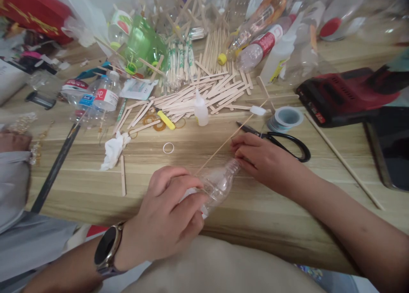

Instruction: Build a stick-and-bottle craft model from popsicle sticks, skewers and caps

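My left hand (179, 208) is wrapped around a clear plastic bottle (220, 180) lying tilted at the table's near edge, its neck pointing up and right. The bottle's lower end is hidden under my fingers. At the bottle's mouth, the fingers of my right hand (260, 156) are pinched together on the rim. A thin wooden skewer (223, 145) runs from beside the bottle to a small white piece (257, 110). Just beyond my right hand lie black-handled scissors (287, 145), their blades partly covered by it.
Many craft sticks (191, 101) lie in a pile behind a small glue bottle (201, 110). A yellow-handled tool (165, 119), a white ring (168, 147) and a tape spool (285, 118) are nearby. A red cordless drill (345, 93) and a phone (390, 148) are at right. Another person's sleeve (12, 186) is at left.
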Available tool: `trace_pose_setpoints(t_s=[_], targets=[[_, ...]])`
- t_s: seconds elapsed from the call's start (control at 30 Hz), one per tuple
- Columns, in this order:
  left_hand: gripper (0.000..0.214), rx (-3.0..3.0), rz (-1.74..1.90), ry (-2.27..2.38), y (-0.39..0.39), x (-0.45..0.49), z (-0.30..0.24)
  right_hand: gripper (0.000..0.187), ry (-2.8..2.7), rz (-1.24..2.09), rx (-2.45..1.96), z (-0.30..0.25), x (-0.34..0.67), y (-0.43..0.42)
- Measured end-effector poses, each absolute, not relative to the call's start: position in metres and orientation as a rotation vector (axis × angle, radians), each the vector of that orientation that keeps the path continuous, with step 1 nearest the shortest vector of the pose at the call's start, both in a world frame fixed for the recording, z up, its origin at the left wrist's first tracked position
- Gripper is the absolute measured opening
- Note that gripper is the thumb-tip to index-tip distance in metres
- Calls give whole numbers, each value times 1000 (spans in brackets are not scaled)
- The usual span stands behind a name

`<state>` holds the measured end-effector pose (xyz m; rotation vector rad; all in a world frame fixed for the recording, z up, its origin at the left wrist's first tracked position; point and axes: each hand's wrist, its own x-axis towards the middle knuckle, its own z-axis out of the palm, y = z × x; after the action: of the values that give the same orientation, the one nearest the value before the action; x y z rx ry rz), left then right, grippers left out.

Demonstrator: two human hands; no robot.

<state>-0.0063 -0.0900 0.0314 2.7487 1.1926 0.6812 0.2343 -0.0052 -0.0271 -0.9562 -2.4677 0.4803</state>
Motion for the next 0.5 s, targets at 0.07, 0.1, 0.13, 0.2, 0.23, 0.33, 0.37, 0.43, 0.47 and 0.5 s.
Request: trace_pose_setpoints(t_s=[0.07, 0.1, 0.13, 0.2, 0.23, 0.33, 0.37, 0.43, 0.47, 0.5], targets=[[16, 2745, 668, 1166, -90, -6, 32, 24, -2471, 440, -948, -28, 235, -5], [15, 2740, 663, 1154, -89, -6, 33, 24, -2473, 424, -941, -28, 235, -5], [16, 2735, 659, 1147, -89, -6, 33, 24, -2472, 410, -928, -28, 235, -5], [16, 2722, 653, 1147, -88, -5, 34, 26, -2464, 382, -897, -27, 234, -5], [16, 2720, 659, 1144, -88, -6, 34, 27, -2463, 376, -885, -27, 234, -5], [14, 2725, 652, 1125, -88, -6, 33, 27, -2457, 390, -905, -25, 233, -6], [14, 2729, 647, 1114, -88, -6, 32, 25, -2457, 405, -922, -25, 233, -7], [16, 2735, 636, 1091, -88, -5, 31, 23, -2459, 425, -951, -25, 233, -7], [16, 2747, 637, 1077, -88, -4, 30, 23, -2463, 428, -957, -25, 234, -7], [17, 2763, 643, 1066, -88, -3, 30, 23, -2467, 428, -959, -26, 234, -7]])
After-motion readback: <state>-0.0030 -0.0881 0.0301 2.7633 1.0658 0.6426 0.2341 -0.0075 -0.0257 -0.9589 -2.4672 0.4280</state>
